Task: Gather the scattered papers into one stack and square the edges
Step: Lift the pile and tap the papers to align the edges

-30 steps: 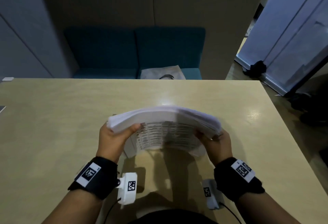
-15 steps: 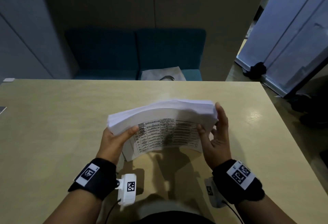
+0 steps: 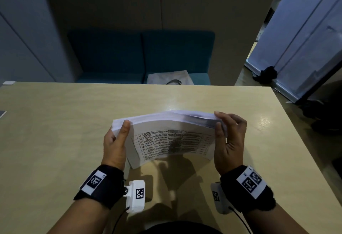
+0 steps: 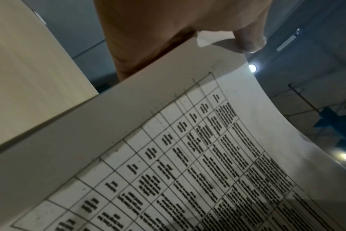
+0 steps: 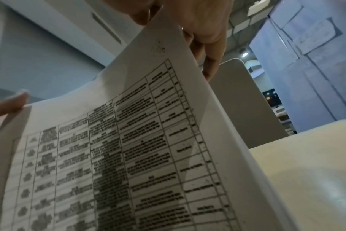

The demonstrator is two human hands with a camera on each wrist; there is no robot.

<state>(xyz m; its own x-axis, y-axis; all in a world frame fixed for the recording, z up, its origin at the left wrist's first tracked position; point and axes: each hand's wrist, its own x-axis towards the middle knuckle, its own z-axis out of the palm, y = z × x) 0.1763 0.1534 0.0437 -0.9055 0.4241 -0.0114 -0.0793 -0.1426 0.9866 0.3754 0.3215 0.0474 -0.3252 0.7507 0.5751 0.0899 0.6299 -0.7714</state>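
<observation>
A thick stack of white papers (image 3: 172, 139) stands tilted on its lower long edge above the table, its near sheet printed with a black table of text. My left hand (image 3: 115, 141) grips the stack's left end, thumb on the printed face. My right hand (image 3: 229, 137) holds the right end, thumb in front and fingers over the top corner. The printed sheet (image 4: 188, 164) fills the left wrist view, with a fingertip (image 4: 251, 42) at its top corner. In the right wrist view the same sheet (image 5: 128, 148) bows between my fingers (image 5: 205, 28).
The beige table (image 3: 55, 132) spreads out around the stack. A teal sofa (image 3: 140, 56) with a pale bag (image 3: 170, 78) sits behind the far edge. The table's right edge (image 3: 299, 135) drops to the floor beside a white panel (image 3: 303, 35).
The stack has gone from lying bowed and nearly flat to standing more upright on its lower edge. My right hand shifted up to the top right corner; my left thumb moved onto the front face.
</observation>
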